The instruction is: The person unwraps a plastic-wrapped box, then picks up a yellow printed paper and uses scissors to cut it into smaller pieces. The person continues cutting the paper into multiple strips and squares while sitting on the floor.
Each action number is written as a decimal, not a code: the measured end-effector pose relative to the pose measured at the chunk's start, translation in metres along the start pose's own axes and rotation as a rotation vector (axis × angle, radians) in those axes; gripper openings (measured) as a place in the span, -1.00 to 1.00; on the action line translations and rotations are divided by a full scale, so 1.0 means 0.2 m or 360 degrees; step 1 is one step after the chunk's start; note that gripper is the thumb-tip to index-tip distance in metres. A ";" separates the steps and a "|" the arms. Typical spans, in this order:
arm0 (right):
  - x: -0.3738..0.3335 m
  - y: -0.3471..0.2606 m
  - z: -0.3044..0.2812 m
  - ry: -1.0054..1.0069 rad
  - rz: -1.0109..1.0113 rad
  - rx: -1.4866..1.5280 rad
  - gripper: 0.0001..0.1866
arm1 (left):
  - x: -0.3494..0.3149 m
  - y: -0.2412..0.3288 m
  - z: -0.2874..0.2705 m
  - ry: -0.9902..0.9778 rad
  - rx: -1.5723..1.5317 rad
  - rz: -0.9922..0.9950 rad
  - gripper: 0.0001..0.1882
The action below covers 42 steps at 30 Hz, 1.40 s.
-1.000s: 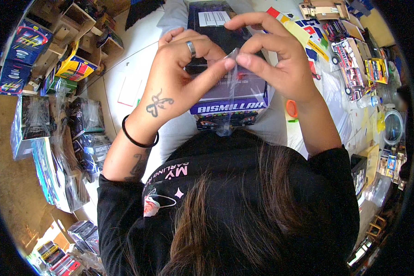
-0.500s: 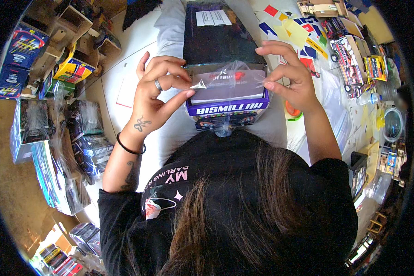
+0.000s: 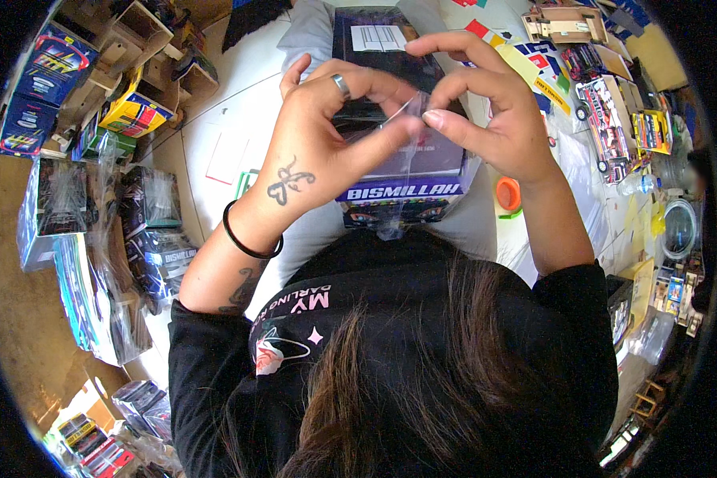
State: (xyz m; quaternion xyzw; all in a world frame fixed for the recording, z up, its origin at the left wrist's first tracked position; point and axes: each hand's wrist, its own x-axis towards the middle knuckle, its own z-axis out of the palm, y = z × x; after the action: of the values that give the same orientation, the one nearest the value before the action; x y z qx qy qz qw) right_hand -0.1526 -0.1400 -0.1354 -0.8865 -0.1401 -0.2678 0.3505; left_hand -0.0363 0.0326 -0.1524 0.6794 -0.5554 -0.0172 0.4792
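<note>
The box [image 3: 426, 163], dark with a purple near edge, is located between the person's grey-clad legs, above the white tiled floor [image 3: 215, 95]; whether the floor or the legs support it cannot be determined. A white label [image 3: 378, 38] is positioned toward the far edge of its upper face. Clear film [image 3: 405, 179] overlies the near part of the box and extends down past its near edge.

Left hand [image 3: 319, 131]: thumb and forefinger pinch the clear film above the box; the thumb tip is blurred. A ring [image 3: 340, 86] is fitted on one finger and a black band [image 3: 243, 239] on the wrist.

Right hand [image 3: 490, 119]: thumb and forefinger pinch the film just beside the left fingertips; the remaining fingers are raised and curved.

Toward the floor's right edge: an orange round item [image 3: 507, 193] near the box, coloured sheets [image 3: 538, 72] and a toy truck [image 3: 608, 131]. Toward the left edge: film-wrapped dark boxes [image 3: 150, 199], a yellow box [image 3: 139, 109] and blue boxes [image 3: 49, 68].
</note>
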 end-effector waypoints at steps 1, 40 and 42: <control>0.01 0.00 0.00 -0.0004 -0.0006 -0.0007 -0.89 | 0.00 0.00 0.00 0.0020 0.0017 0.0014 -0.84; 0.06 -0.01 -0.05 -0.0373 0.0017 -0.0045 -0.88 | 0.01 0.00 -0.03 -0.0182 -0.0109 0.0003 -0.91; 0.07 0.01 -0.04 -0.0423 0.0035 0.0096 -0.87 | 0.01 0.00 -0.03 -0.0174 -0.0110 -0.0010 -0.91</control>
State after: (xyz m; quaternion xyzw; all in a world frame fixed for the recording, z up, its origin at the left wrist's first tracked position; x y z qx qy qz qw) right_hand -0.1436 -0.1463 -0.1223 -0.9047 -0.1836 -0.1397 0.3582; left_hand -0.0318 0.0348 -0.1469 0.6623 -0.5776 -0.0751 0.4713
